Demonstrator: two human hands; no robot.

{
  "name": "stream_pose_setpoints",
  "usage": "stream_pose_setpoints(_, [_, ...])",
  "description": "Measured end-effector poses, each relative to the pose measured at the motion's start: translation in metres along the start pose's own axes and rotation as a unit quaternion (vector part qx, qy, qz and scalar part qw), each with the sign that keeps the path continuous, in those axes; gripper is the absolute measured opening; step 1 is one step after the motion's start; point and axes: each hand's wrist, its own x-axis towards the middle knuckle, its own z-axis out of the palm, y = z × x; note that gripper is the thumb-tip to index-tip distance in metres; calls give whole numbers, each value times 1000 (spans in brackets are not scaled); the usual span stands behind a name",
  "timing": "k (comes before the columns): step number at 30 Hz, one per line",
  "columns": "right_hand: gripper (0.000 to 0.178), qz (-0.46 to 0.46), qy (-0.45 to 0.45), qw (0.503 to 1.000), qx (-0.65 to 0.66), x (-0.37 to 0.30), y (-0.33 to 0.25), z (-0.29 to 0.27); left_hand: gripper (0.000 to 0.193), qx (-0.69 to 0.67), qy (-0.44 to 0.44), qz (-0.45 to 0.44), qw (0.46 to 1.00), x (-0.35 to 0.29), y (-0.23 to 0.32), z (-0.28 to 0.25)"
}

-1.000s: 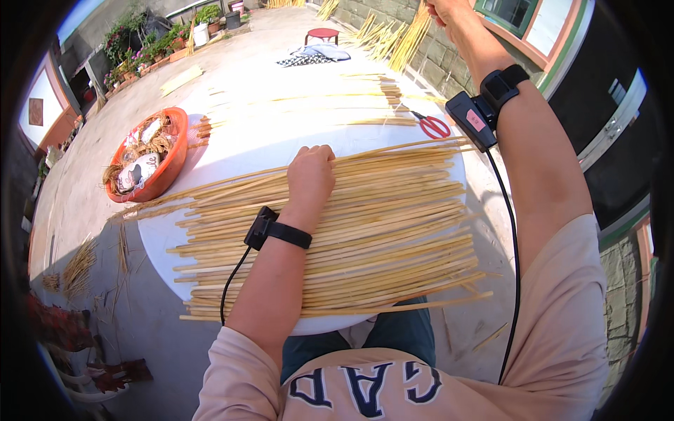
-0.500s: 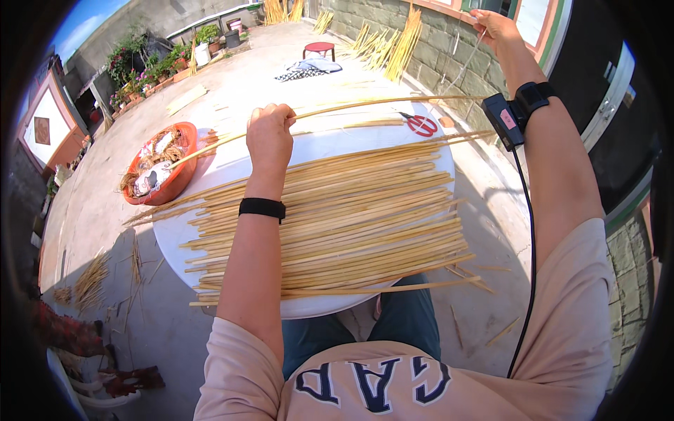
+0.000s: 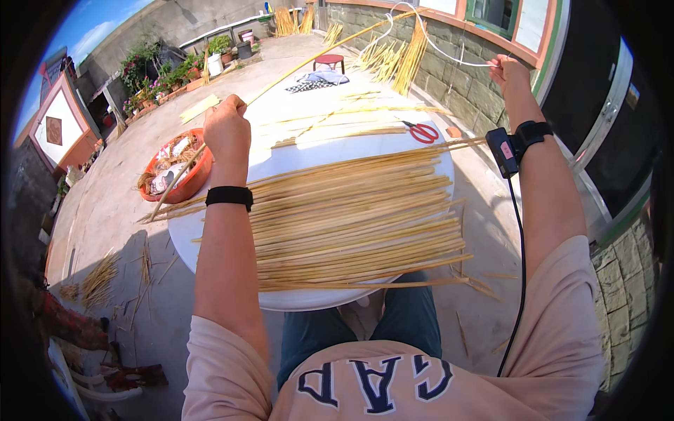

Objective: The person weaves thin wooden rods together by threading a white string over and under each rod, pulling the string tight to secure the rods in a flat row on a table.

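Observation:
My left hand (image 3: 227, 132) is closed around a long straw-coloured stalk (image 3: 302, 63), held at a slant above the table. Its lower end drops past the basin, while its thin far end rises toward the wall. My right hand (image 3: 508, 74), raised at the right, pinches a white cord (image 3: 449, 56). The cord loops across to the stalk's far tip; whether it is tied there I cannot tell. Below my hands, many similar stalks (image 3: 351, 224) lie side by side in a flat layer on the white round table (image 3: 316, 302).
Red-handled scissors (image 3: 423, 133) and a few loose stalks lie on the table's far part. At its left stands an orange basin (image 3: 199, 177) holding bundled material. Beyond are a red stool (image 3: 329, 60), a folded cloth (image 3: 316, 81) and stalk bundles (image 3: 411, 59) against the wall.
My left hand has moved left, and the stalk's far end has swung upward. My right hand has come down, with the white cord now in a wide loop toward the stalk tip.

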Motion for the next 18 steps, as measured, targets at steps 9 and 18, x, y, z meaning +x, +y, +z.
stream_pose_setpoints(9, [17,-64,73,979,181,9,-5,-26,6,-62,-237,95,965,39,-48,-68])
stream_pose_setpoints(18, [15,-151,35,952,264,56,-31,-60,4,-166,-257,-61,950,49,-151,-130])
